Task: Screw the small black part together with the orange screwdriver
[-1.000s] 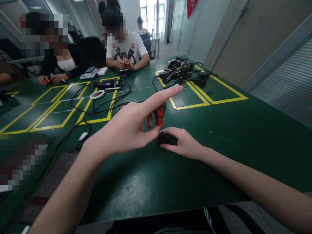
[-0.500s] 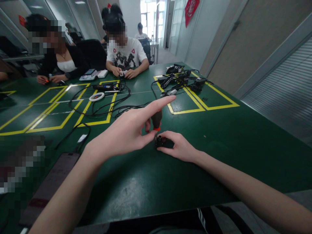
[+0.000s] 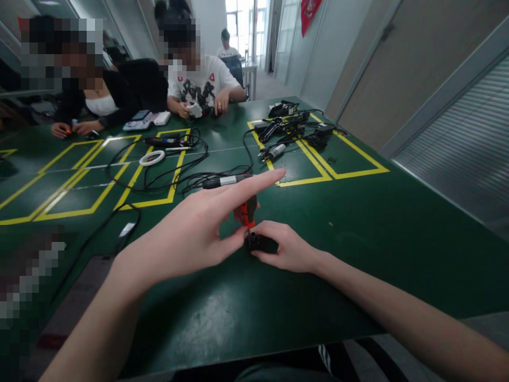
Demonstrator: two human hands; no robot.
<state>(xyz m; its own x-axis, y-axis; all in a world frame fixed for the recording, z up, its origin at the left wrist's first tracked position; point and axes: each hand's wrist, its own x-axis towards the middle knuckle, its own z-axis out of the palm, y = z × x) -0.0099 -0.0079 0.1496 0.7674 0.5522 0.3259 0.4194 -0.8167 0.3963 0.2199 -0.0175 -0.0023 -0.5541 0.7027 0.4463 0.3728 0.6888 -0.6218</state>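
Near left hand point(image 3: 186, 231) holding screwdriver point(image 3: 248, 211): cable label point(image 3: 127, 229), unreadable.

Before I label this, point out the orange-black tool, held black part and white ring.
Orange-black tool point(image 3: 249, 211): head view, handle.
Held black part point(image 3: 265, 244): head view, body.
White ring point(image 3: 152, 163): head view, near rim.

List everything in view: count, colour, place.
Tool handle: one, orange and dark, centre
Small part: one, black, below the handle
Table: one, green, foreground
Tape outlines: several, yellow, on table
Ring: one, white, table left
Cabled cylinder: one, black and silver, beyond the handle
Cable pile: one, black, table's far right
Slab: one, dark, lower left
Flat devices: two, pale, table's far left
People: at least three, black or white tops, background
Hanging: one, red, on wall
Left hand: one, bare, holding the handle
Right hand: one, bare, holding the part
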